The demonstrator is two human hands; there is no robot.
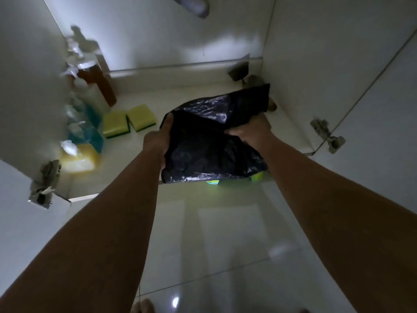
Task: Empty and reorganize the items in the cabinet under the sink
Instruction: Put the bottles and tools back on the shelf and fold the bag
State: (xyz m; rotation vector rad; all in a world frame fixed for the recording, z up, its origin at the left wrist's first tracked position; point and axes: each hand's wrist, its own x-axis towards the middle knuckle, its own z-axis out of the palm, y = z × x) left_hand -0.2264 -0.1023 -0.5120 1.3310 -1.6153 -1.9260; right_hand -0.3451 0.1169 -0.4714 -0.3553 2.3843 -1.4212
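My left hand and right hand both grip a black plastic bag at the cabinet's front edge; it hides something green beneath; blurred bottles stand left, beside two sponges.

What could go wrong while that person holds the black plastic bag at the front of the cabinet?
1. The crumpled black plastic bag is thin, and the left hand and right hand grip only its edges, so it might slip or tear.
2. Bright green items peek out beneath the bag at the shelf's front edge and could be knocked onto the floor.
3. The cabinet is dim, so the spray bottles along the left wall could be bumped.
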